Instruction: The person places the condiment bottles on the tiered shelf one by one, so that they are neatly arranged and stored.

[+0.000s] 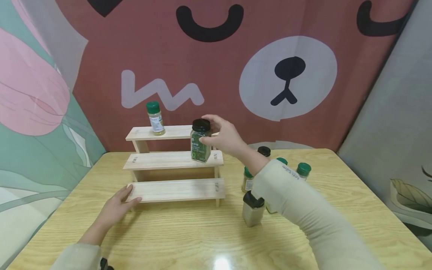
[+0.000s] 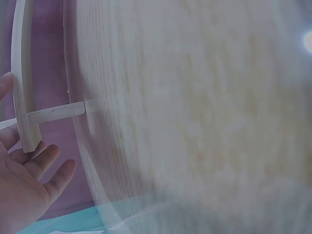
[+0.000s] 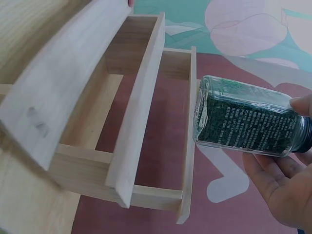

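Observation:
My right hand [image 1: 225,138] grips a square glass jar [image 1: 200,145] with a black lid and dark green contents, held upright in front of the wooden rack's upper steps. In the right wrist view the fingers of my right hand [image 3: 287,180] are round the lid end of the jar [image 3: 246,119]. My left hand [image 1: 116,208] holds the left end of the rack's lowest shelf [image 1: 175,190]; in the left wrist view, thumb and fingers of my left hand [image 2: 29,180] lie either side of the shelf's end [image 2: 24,97]. A green-capped jar [image 1: 156,120] stands on the top shelf's left part.
Right of the rack on the wooden table [image 1: 189,240] stand several jars, among them a black-lidded jar [image 1: 253,210] in front and a green-capped jar [image 1: 303,170] farther right. My right sleeve hides part of them. A patterned cloth [image 1: 162,45] hangs behind.

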The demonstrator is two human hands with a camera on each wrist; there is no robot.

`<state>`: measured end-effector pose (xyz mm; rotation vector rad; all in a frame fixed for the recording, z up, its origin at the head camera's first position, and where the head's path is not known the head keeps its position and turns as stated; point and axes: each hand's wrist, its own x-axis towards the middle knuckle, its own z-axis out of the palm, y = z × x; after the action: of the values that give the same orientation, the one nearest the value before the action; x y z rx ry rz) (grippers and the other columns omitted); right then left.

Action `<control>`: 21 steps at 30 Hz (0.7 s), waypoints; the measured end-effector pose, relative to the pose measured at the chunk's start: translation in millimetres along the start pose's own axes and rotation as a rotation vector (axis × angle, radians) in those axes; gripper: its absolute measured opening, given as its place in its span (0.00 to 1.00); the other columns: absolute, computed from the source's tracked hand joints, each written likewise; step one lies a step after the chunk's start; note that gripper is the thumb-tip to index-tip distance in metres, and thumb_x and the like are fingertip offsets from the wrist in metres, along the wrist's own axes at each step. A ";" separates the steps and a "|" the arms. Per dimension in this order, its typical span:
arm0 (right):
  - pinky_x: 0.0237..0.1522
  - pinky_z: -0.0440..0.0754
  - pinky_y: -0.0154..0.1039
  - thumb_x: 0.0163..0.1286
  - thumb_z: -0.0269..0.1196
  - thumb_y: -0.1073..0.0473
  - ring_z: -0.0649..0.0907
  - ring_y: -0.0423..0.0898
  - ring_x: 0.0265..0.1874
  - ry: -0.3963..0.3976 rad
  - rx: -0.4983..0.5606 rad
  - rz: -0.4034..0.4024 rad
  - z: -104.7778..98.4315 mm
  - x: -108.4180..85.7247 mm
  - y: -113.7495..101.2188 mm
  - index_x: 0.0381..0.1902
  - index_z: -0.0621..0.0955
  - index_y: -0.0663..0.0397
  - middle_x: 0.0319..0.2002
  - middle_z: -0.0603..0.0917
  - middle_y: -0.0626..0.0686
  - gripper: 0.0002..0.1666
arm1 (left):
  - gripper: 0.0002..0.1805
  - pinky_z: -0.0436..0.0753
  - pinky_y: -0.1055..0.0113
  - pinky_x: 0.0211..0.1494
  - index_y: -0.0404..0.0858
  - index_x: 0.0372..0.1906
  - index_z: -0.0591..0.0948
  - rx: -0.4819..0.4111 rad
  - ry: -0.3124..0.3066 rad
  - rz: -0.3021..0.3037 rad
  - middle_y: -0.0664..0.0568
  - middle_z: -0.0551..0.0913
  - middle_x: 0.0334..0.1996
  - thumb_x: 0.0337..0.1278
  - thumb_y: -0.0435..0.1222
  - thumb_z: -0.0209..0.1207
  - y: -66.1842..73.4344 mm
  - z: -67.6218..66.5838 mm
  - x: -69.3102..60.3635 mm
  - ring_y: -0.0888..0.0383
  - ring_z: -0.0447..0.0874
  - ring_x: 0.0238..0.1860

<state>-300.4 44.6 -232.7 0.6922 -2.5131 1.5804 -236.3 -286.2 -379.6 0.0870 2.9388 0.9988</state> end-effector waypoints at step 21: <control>0.37 0.75 0.34 0.50 0.65 0.59 0.75 0.39 0.37 0.134 -0.023 0.023 34.0 70.7 -11.9 0.56 0.67 0.48 0.38 0.76 0.46 0.34 | 0.46 0.48 0.39 0.56 0.28 0.63 0.49 -0.026 0.007 0.008 0.29 0.46 0.62 0.51 0.57 0.49 -3.6 0.7 1.4 0.32 0.42 0.59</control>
<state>-353.1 -12.3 -216.4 0.5373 -2.4478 1.5468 -237.8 -288.6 -382.4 0.0952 2.9327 1.0405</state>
